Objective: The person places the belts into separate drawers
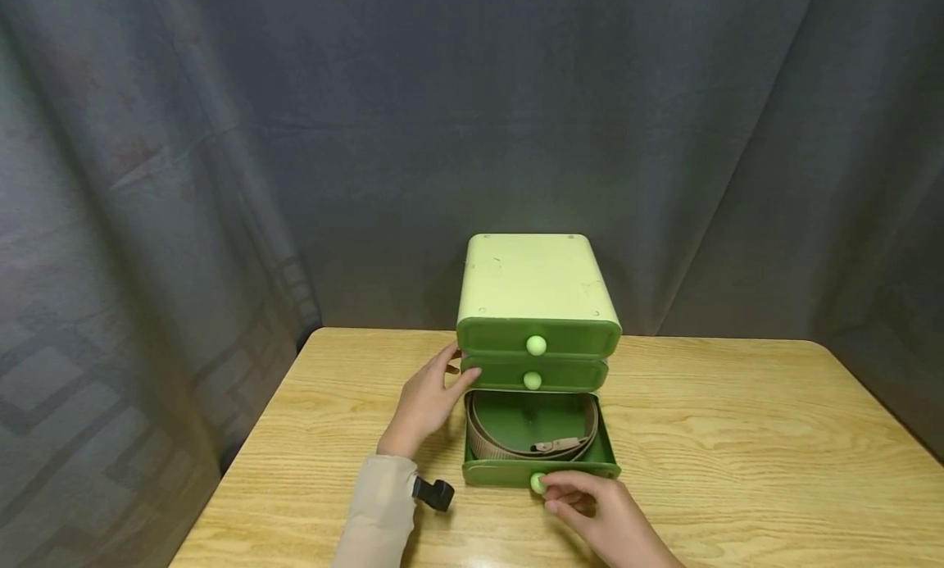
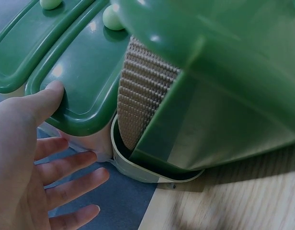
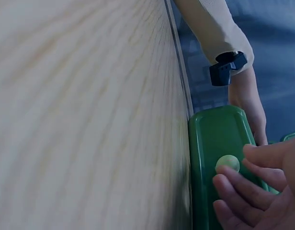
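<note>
Inside the drawer (image 1: 542,470) (head view): belt (image 1: 531,441).

Pale wooden table (image 1: 737,437) before a dark grey draped curtain (image 1: 221,142)

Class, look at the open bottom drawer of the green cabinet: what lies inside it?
The bottom drawer holds a coiled tan webbing belt with a buckle, on the green floor. The belt covers whatever lies under it; the two upper drawers are shut.

Glossy green plastic drawers (image 1: 541,470), ribbed woven belt (image 1: 516,447) (cloth), matt wood-grain table (image 1: 737,437).
</note>
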A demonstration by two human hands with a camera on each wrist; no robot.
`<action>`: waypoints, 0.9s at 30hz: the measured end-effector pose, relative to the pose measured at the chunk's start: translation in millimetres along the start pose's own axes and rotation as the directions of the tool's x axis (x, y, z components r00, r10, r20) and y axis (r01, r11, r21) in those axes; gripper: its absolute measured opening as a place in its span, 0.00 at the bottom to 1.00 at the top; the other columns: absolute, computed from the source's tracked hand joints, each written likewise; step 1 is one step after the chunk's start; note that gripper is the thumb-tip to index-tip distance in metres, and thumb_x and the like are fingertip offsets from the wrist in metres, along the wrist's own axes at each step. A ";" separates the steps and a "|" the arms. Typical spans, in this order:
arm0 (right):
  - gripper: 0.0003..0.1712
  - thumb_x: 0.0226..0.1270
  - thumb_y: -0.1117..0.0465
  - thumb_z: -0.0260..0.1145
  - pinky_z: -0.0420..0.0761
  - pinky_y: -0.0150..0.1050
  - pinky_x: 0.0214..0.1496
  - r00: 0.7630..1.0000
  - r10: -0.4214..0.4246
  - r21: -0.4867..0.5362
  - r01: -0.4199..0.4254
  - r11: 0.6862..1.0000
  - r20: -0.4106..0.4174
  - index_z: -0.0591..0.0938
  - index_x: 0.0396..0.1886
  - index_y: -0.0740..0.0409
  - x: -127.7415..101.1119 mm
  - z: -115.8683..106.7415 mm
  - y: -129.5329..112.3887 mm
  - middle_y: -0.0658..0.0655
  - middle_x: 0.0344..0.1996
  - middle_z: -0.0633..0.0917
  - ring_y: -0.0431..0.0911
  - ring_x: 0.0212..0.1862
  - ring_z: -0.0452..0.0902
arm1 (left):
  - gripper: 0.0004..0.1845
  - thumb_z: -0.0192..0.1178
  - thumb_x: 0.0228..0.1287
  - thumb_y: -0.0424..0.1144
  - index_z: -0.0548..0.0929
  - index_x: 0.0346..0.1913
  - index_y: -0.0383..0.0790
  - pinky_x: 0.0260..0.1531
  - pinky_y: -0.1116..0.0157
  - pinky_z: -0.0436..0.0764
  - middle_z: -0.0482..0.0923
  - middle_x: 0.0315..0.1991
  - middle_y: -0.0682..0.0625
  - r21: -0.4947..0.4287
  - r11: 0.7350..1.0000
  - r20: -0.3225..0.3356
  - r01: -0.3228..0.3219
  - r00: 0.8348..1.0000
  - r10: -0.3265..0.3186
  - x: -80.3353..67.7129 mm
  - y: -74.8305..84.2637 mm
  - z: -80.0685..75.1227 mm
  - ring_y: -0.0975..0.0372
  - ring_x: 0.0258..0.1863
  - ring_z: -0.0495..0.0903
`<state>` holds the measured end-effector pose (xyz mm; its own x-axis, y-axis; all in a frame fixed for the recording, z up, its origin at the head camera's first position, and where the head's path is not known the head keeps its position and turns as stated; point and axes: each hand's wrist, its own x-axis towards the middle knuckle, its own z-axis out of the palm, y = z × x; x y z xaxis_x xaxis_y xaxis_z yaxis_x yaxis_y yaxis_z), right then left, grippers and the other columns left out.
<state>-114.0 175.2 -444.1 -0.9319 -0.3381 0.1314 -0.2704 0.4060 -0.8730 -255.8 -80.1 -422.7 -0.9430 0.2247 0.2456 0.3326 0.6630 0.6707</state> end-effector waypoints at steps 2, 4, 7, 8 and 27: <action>0.17 0.65 0.66 0.70 0.83 0.34 0.40 1.000 0.013 0.002 -0.013 1.000 0.016 0.84 0.53 0.64 0.8 -0.4 0.6 0.55 0.39 0.87 0.38 0.38 0.82 | 0.39 0.47 0.68 0.70 0.66 0.74 0.50 0.50 0.51 0.77 0.75 0.63 0.53 0.001 1.000 0.000 0.000 1.000 0.000 -0.1 -0.2 0.1 0.58 0.54 0.78; 0.18 0.64 0.67 0.70 0.83 0.34 0.40 0.999 0.020 -0.001 -0.020 1.000 0.024 0.84 0.54 0.64 1.6 -0.5 1.4 0.55 0.40 0.87 0.38 0.39 0.82 | 0.39 0.47 0.68 0.70 0.66 0.74 0.50 0.50 0.51 0.77 0.75 0.63 0.53 0.000 1.000 0.000 -0.003 1.000 0.003 0.0 -0.3 0.1 0.58 0.54 0.78; 0.18 0.64 0.65 0.70 0.83 0.34 0.39 0.999 0.043 -0.011 -0.043 0.999 0.030 0.84 0.55 0.61 3.8 -0.5 1.8 0.56 0.42 0.87 0.38 0.39 0.83 | 0.40 0.47 0.68 0.70 0.66 0.74 0.49 0.50 0.51 0.77 0.75 0.63 0.52 0.003 1.000 -0.001 -0.003 1.000 0.003 -0.1 -0.3 0.0 0.58 0.54 0.78; 0.18 0.64 0.64 0.70 0.83 0.33 0.39 0.998 0.047 -0.012 -0.047 0.999 0.029 0.84 0.54 0.61 4.4 -0.6 1.8 0.56 0.43 0.87 0.38 0.39 0.83 | 0.40 0.47 0.68 0.70 0.66 0.74 0.49 0.50 0.51 0.77 0.75 0.63 0.52 0.003 1.000 -0.001 -0.003 1.000 0.003 0.0 -0.3 0.0 0.58 0.54 0.78; 0.13 0.65 0.63 0.71 0.83 0.33 0.35 0.998 0.060 -0.025 -0.060 0.998 -0.018 0.88 0.49 0.56 11.0 -0.8 0.1 0.55 0.41 0.88 0.40 0.34 0.83 | 0.38 0.47 0.69 0.69 0.65 0.74 0.53 0.50 0.51 0.77 0.74 0.64 0.54 -0.006 1.000 0.010 0.002 1.000 -0.002 0.3 -1.3 0.5 0.58 0.55 0.78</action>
<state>-124.5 172.2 -442.4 -0.9506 -0.2979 0.0871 -0.2194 0.4465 -0.8675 -256.5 -80.5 -423.8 -0.9437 0.2302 0.2374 0.3307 0.6589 0.6757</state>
